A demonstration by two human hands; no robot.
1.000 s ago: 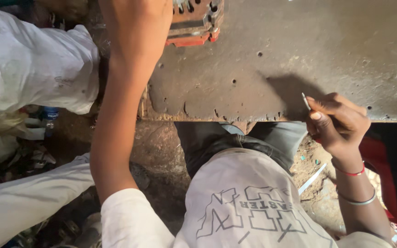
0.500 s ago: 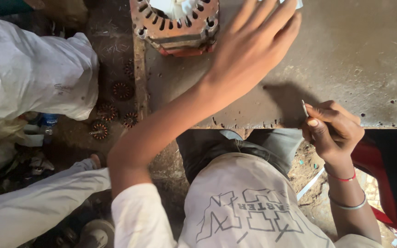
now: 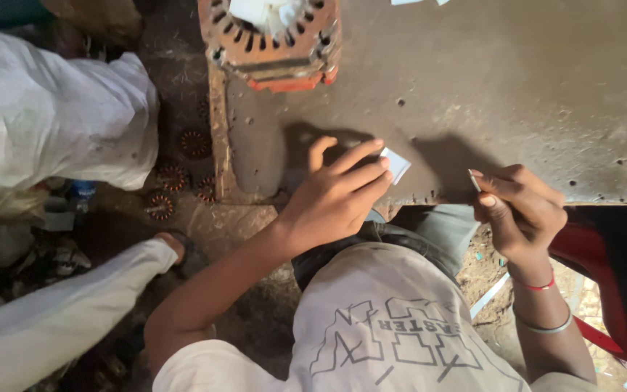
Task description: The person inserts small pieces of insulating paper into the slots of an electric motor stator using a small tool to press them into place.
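Where the view begins, nearest the camera, a pale printed shirt (image 3: 393, 327) covers the person's torso, and both forearms reach forward from it. Left hand (image 3: 335, 196): fingers closed in a pinch on a small white paper slip (image 3: 396, 164), which lies at the near edge of the metal worktable (image 3: 517, 94), just touching its surface. Right hand (image 3: 522, 210): curled shut around a thin, pale strip-like tool (image 3: 474, 180), whose tip alone projects above the fingers at the table edge; a red thread and a metal bangle (image 3: 546, 327) circle that wrist. The two hands are near each other but apart. Beyond the left hand, on the far part of the table, stands a rusty orange motor stator (image 3: 273, 54) with slotted rim and white insulation in its bore. Left of the table, small copper-wound rotors (image 3: 172, 178) lie on the dirt floor, beside another person's white-clad leg (image 3: 52, 116).
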